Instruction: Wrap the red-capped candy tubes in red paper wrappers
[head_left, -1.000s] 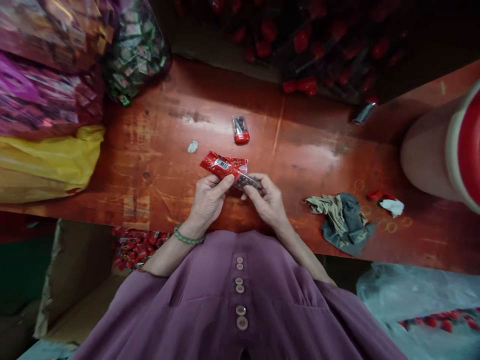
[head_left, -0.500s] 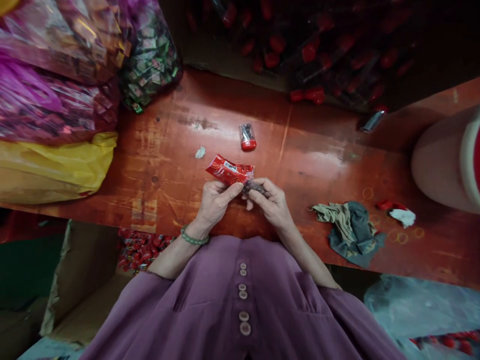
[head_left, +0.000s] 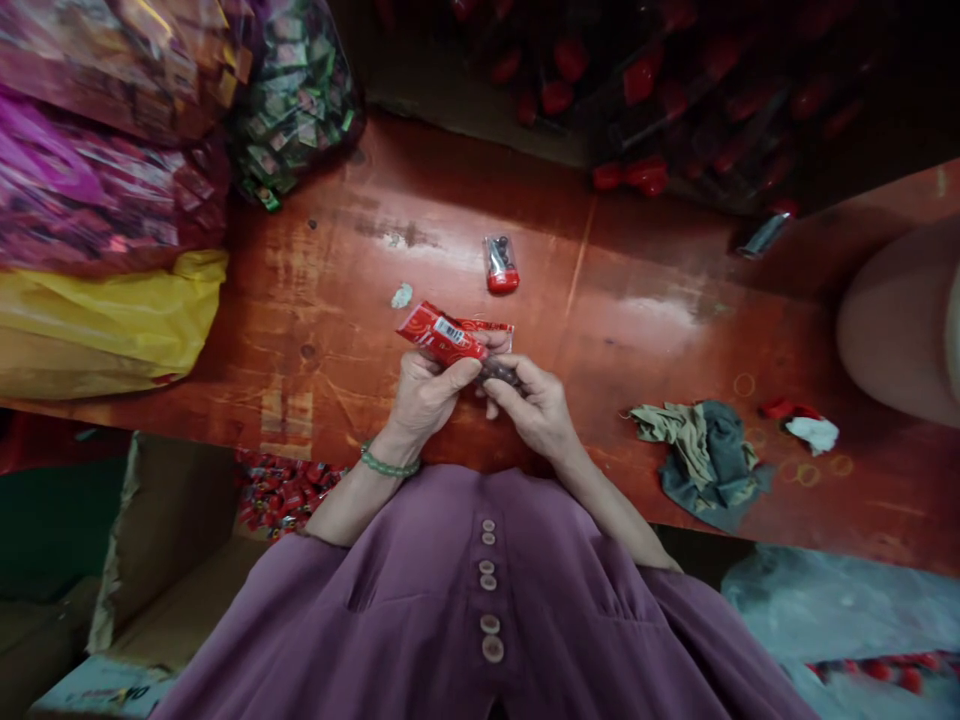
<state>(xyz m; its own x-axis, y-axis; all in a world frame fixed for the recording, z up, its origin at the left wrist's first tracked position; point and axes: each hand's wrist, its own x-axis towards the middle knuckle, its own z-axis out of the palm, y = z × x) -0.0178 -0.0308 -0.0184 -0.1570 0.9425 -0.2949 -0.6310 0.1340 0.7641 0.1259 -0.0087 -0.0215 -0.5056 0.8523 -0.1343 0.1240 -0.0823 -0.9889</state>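
Over the near edge of a red-brown wooden table [head_left: 315, 300], my left hand [head_left: 426, 392] pinches a small red foil packet [head_left: 442, 335] with a white barcode patch. My right hand [head_left: 534, 405] is closed on a small dark clear-wrapped item [head_left: 501, 372] at the packet's right end. The two hands touch at the fingertips. A green bead bracelet [head_left: 386, 464] is on my left wrist. A small clear packet with a red end [head_left: 501, 264] lies on the table just beyond my hands.
Big bags of wrapped goods, purple, yellow [head_left: 97, 325] and green [head_left: 296, 100], fill the left. Dark bags of red-capped pieces [head_left: 675, 90] lie at the back. Crumpled cloth [head_left: 701, 455], rubber bands and scraps sit right. A box of red packets [head_left: 281, 490] stands below the table.
The dark item has gone further into the red packet's end, and my hands have drawn closer together. The camera view shifted slightly.
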